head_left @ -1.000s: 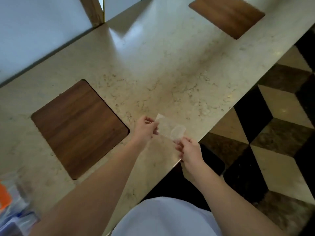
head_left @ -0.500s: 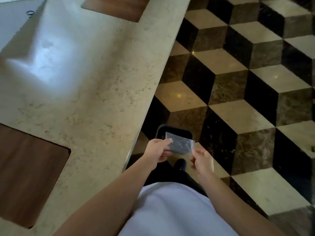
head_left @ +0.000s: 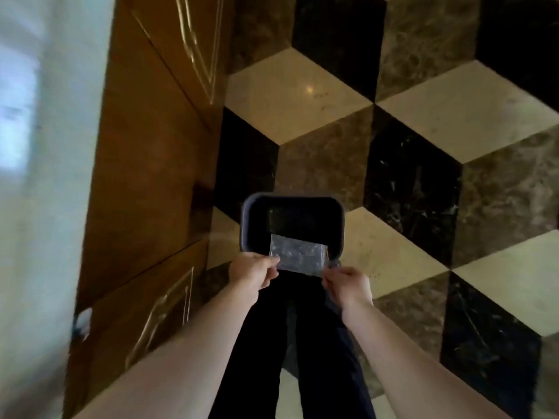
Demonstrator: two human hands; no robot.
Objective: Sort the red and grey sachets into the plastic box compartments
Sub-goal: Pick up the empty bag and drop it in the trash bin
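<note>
A small clear plastic bag [head_left: 298, 257] is stretched flat between both my hands. My left hand [head_left: 252, 270] pinches its left edge and my right hand [head_left: 344, 282] pinches its right edge. The bag hangs over the near rim of a dark open bin [head_left: 251, 225] standing on the floor. No red or grey sachets and no plastic box with compartments are in view.
A wooden cabinet front [head_left: 151, 176] with raised panels rises on the left, under the pale counter edge [head_left: 45, 176]. The floor [head_left: 453, 116] is a cube pattern of black, brown and cream tiles. My dark trouser legs [head_left: 302, 358] fill the space below my hands.
My view has swung from the counter down to the floor. Both hands, still holding the clear bag, have moved off the counter edge to above the dark bin.
</note>
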